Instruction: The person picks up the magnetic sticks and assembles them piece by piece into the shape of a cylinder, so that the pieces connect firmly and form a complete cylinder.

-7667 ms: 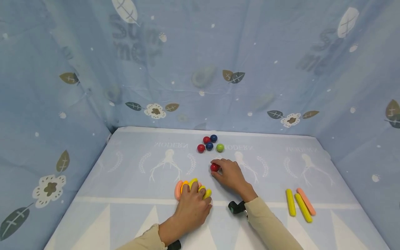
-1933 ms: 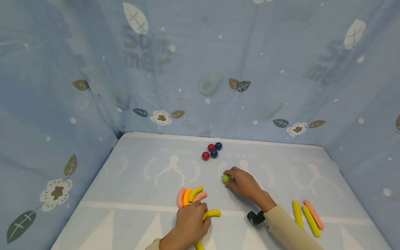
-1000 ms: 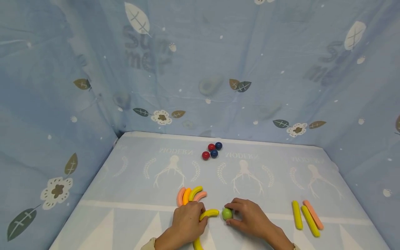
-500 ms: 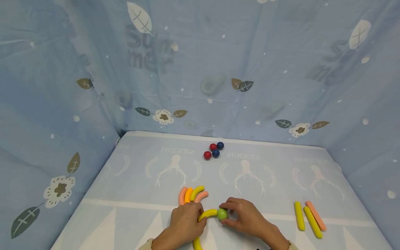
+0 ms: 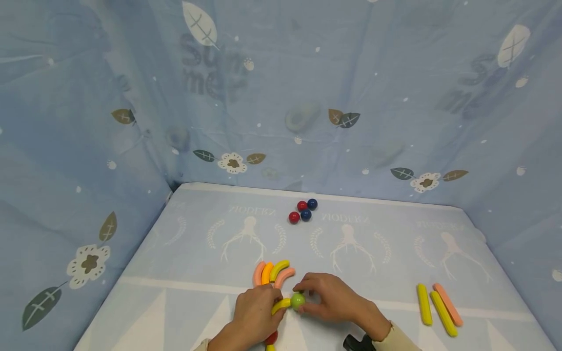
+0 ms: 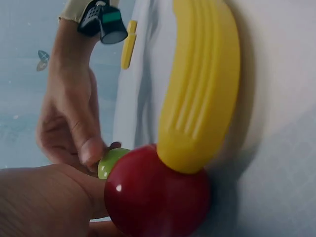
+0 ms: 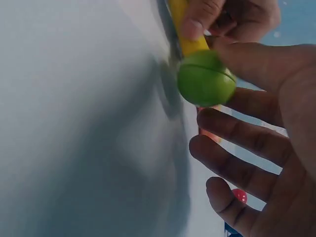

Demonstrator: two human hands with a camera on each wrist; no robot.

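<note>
My left hand [image 5: 254, 312] pinches a yellow curved stick [image 5: 281, 305] between thumb and fingers. At that stick's right end, my right hand [image 5: 333, 298] holds a green ball [image 5: 297, 301] in its thumb and fingers; ball and stick touch. A glossy red ball [image 6: 158, 192] lies against the left hand. It touches a second yellow curved stick [image 6: 202, 84], which shows ridges in the left wrist view and points toward the person. The right wrist view shows the green ball [image 7: 205, 79] with a groove around it, against the held stick [image 7: 185, 29].
Beyond the left hand lie several curved sticks, including a pink one [image 5: 259, 274] and an orange one [image 5: 267, 273]. Red balls [image 5: 294, 217] and blue balls [image 5: 306, 215] cluster at the back. On the right lie two yellow straight sticks [image 5: 424, 304] and a pink one [image 5: 448, 304].
Earlier the right hand held a red ball near the middle. It has since brought the green ball nearer, then left against the yellow curved stick. The left hand keeps hold of that stick.
</note>
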